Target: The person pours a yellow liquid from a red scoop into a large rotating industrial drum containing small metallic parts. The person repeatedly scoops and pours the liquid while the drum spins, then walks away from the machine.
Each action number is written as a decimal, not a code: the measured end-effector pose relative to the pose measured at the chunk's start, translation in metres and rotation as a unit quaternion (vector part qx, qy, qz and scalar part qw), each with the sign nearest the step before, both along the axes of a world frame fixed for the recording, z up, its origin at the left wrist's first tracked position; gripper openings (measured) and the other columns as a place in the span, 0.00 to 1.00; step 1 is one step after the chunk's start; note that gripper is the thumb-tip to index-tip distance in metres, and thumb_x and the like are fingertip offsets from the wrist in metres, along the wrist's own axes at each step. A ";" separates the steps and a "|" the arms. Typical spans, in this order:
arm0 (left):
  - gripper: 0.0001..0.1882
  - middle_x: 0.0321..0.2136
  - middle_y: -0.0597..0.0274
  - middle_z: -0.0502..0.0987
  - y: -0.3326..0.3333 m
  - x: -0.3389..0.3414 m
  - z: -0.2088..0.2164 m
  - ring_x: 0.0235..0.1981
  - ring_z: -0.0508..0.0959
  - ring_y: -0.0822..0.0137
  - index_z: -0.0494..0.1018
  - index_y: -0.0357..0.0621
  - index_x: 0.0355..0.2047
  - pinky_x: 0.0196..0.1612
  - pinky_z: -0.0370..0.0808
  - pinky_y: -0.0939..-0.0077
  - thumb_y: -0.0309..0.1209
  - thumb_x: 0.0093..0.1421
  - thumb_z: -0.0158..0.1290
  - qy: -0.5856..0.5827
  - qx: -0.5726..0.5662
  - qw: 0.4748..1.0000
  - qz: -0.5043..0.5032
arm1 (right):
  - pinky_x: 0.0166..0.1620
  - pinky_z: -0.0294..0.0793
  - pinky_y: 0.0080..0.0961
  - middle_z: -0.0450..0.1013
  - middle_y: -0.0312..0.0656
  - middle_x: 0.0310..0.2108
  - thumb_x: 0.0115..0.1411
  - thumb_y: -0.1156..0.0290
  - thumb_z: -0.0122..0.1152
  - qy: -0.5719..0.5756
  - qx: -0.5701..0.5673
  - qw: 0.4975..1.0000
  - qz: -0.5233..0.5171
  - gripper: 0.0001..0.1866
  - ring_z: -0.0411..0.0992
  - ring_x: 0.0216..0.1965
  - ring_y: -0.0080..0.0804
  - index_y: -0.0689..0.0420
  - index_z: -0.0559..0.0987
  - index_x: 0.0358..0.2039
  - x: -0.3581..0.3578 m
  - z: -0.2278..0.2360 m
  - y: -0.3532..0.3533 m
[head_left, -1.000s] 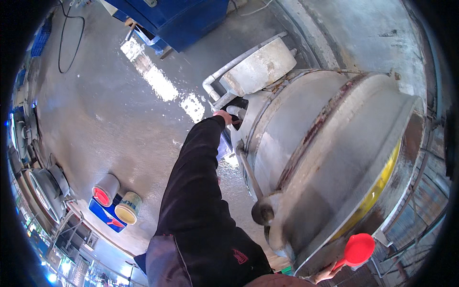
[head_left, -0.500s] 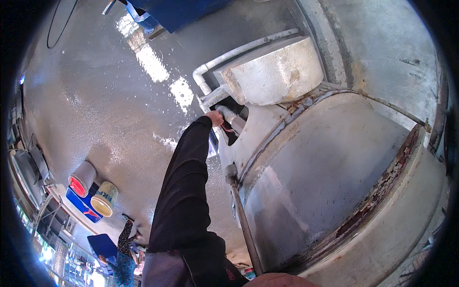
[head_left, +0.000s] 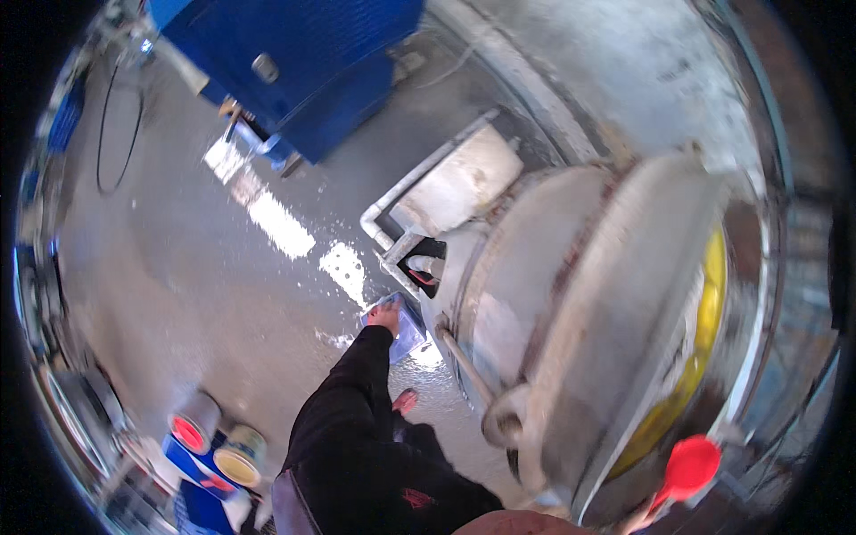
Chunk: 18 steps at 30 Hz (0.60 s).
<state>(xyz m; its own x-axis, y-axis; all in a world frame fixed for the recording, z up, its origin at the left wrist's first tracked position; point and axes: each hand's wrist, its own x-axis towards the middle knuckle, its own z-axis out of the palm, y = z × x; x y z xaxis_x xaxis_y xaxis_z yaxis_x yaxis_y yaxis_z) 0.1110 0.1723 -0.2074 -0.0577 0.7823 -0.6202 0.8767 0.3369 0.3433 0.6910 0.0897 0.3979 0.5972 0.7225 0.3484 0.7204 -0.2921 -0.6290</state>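
On wet concrete floor [head_left: 196, 294], big tilted steel vat [head_left: 580, 330] w/ yellow contents at rim, right of centre. Blue machine [head_left: 303, 62] at top, well apart. Paint-type cans [head_left: 218, 441] lower left. Left hand [head_left: 385, 314] in black sleeve, pressed on pale blue cloth [head_left: 406, 328] just beside vat's base. Right hand [head_left: 637, 519] at bottom edge, barely seen, gripping red scoop [head_left: 688, 465] near vat rim.
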 end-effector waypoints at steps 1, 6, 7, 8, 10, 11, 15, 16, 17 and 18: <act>0.27 0.45 0.59 0.68 -0.019 -0.016 0.004 0.49 0.65 0.54 0.60 0.49 0.53 0.47 0.65 0.64 0.30 0.50 0.44 -0.001 0.000 1.000 -0.005 | 0.56 0.57 0.28 0.63 0.49 0.52 0.56 0.72 0.51 0.085 0.036 0.994 -0.065 0.24 0.62 0.51 0.36 0.62 0.62 0.54 -0.010 -0.002 -0.004; 0.27 0.39 0.53 0.72 -0.043 -0.102 0.041 0.46 0.69 0.54 0.63 0.48 0.51 0.48 0.64 0.59 0.30 0.46 0.47 0.036 -0.019 0.997 0.070 | 0.51 0.58 0.20 0.63 0.39 0.51 0.56 0.69 0.53 0.061 0.073 0.994 -0.047 0.26 0.61 0.48 0.24 0.63 0.62 0.55 -0.064 0.010 0.015; 0.27 0.39 0.50 0.72 -0.038 -0.113 0.053 0.47 0.68 0.54 0.63 0.48 0.51 0.49 0.63 0.59 0.30 0.47 0.47 0.047 -0.025 0.995 0.085 | 0.52 0.58 0.20 0.63 0.40 0.51 0.56 0.70 0.53 0.036 0.051 0.995 -0.078 0.26 0.61 0.48 0.25 0.63 0.62 0.54 -0.072 0.013 0.019; 0.27 0.40 0.47 0.71 -0.031 -0.123 0.067 0.48 0.67 0.54 0.62 0.47 0.52 0.50 0.63 0.58 0.30 0.48 0.48 0.057 -0.041 0.993 0.099 | 0.52 0.57 0.21 0.63 0.41 0.52 0.56 0.71 0.52 0.052 0.055 0.994 -0.081 0.26 0.61 0.49 0.26 0.64 0.62 0.54 -0.077 0.016 0.022; 0.27 0.38 0.46 0.73 -0.014 -0.131 0.106 0.40 0.73 0.50 0.62 0.43 0.51 0.46 0.68 0.61 0.35 0.50 0.51 0.089 -0.001 0.990 0.108 | 0.53 0.57 0.22 0.63 0.42 0.52 0.56 0.72 0.52 0.046 0.074 0.994 -0.063 0.25 0.61 0.50 0.28 0.65 0.62 0.54 -0.082 0.021 0.026; 0.26 0.39 0.47 0.73 -0.002 -0.131 0.130 0.40 0.73 0.50 0.63 0.43 0.51 0.45 0.68 0.60 0.36 0.51 0.50 0.038 0.064 0.988 0.137 | 0.53 0.58 0.23 0.64 0.44 0.51 0.56 0.72 0.53 0.024 0.071 0.995 -0.070 0.25 0.62 0.50 0.28 0.66 0.62 0.54 -0.082 0.022 0.027; 0.28 0.50 0.45 0.65 0.065 -0.088 0.255 0.50 0.66 0.53 0.56 0.43 0.56 0.49 0.64 0.62 0.45 0.59 0.42 -0.226 0.218 0.917 0.245 | 0.53 0.59 0.24 0.65 0.49 0.50 0.53 0.72 0.54 -0.028 0.104 0.991 -0.078 0.27 0.62 0.52 0.30 0.64 0.62 0.54 -0.078 0.021 0.025; 0.30 0.53 0.47 0.61 0.085 -0.071 0.294 0.53 0.63 0.54 0.54 0.44 0.57 0.51 0.62 0.60 0.48 0.60 0.39 -0.324 0.220 0.862 0.323 | 0.52 0.59 0.24 0.66 0.50 0.50 0.53 0.72 0.55 -0.051 0.103 0.989 -0.089 0.27 0.63 0.52 0.32 0.62 0.62 0.54 -0.078 0.020 0.023; 0.31 0.54 0.48 0.59 0.106 -0.057 0.338 0.54 0.61 0.55 0.53 0.44 0.58 0.52 0.60 0.59 0.51 0.60 0.37 -0.345 0.238 0.851 0.317 | 0.52 0.60 0.25 0.66 0.51 0.49 0.52 0.72 0.55 -0.047 0.109 0.989 -0.092 0.27 0.64 0.52 0.34 0.61 0.62 0.54 -0.077 0.020 0.022; 0.33 0.56 0.49 0.57 0.124 -0.040 0.381 0.56 0.58 0.55 0.52 0.45 0.58 0.53 0.58 0.58 0.53 0.60 0.35 -0.380 0.262 0.833 0.305 | 0.51 0.61 0.25 0.66 0.53 0.49 0.52 0.72 0.55 -0.047 0.108 0.988 -0.101 0.28 0.64 0.52 0.36 0.59 0.62 0.54 -0.076 0.020 0.020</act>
<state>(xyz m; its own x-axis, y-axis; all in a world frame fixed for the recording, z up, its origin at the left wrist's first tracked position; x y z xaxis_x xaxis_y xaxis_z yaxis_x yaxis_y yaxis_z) 0.0712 0.2958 0.1733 -0.2900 0.9259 -0.2420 0.0600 0.2700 0.9610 0.6147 0.1102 0.4177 0.6794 0.4945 0.5421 0.7193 -0.3026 -0.6254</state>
